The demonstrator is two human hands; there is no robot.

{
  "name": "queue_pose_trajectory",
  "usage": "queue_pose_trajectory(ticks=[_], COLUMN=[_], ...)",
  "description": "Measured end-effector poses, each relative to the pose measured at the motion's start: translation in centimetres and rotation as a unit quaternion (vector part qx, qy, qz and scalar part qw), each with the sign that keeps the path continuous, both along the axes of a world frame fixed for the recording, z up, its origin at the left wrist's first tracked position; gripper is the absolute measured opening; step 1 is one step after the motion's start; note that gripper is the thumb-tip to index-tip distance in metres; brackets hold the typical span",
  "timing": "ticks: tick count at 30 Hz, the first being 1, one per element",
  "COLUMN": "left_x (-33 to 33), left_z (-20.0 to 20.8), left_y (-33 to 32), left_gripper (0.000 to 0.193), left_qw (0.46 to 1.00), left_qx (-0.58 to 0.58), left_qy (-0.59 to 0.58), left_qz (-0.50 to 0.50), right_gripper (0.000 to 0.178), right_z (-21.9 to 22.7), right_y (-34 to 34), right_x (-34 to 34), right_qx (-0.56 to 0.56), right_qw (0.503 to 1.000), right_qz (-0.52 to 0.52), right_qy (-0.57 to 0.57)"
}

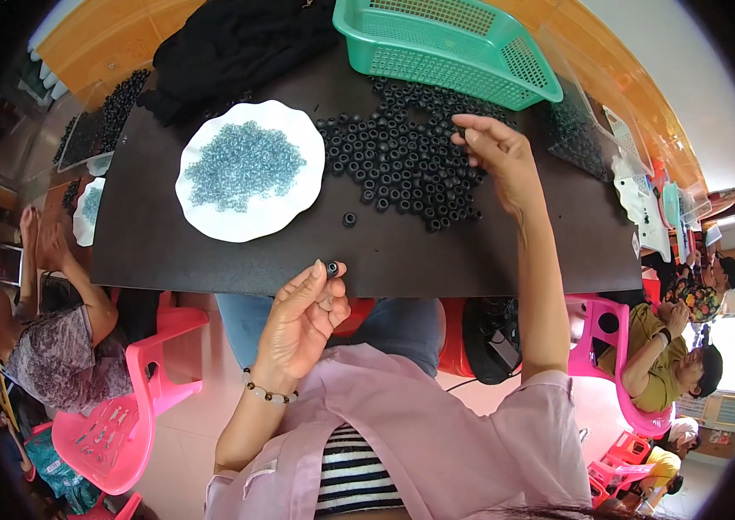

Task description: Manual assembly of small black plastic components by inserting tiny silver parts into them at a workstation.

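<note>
My left hand (pixel 302 321) is closed in a pinch at the table's front edge. Between its thumb and fingers sits a short black hollow cylinder (pixel 332 269). Farther off, my right hand (pixel 502 156) hovers over the right side of a spread of similar black cylinders (pixel 402 165). Its thumb and forefinger come together; what lies between them is too small and dark to name. One loose black cylinder (pixel 349 220) lies apart, in front of the pile. Left of the pile, a white scalloped plate (pixel 198 221) carries a heap of small clear bluish pieces (pixel 246 165).
A green plastic basket (pixel 454 65) stands behind the pile. Black cloth (pixel 237 48) lies at the back left of the dark table (pixel 280 264). Clear bins of black pieces flank the table. People sit on both sides, with a pink chair (pixel 124 416) at lower left.
</note>
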State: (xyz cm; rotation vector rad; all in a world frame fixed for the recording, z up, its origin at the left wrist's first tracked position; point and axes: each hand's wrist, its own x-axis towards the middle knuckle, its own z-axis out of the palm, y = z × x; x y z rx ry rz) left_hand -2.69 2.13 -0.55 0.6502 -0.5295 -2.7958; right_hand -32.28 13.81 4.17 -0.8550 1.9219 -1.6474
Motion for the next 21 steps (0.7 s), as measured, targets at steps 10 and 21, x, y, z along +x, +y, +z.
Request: queue_pose_trajectory(ticks=[10, 21], left_x=[0.1, 0.9], left_z=[0.5, 0.0], left_y=[0.5, 1.1], left_gripper=[0.025, 0.023], left_qw=[0.999, 1.000], left_qx=[-0.025, -0.004], left_qy=[-0.023, 0.003], left_qz=[0.008, 0.008], right_gripper=[0.022, 0.021], right_z=[-1.7, -2.8], right_y=[1.1, 0.3], right_x=[8.7, 14.6], right_qx=[-0.067, -0.117], right_qw=[0.981, 0.969], right_qz=[0.071, 0.092], right_qy=[-0.170, -0.195])
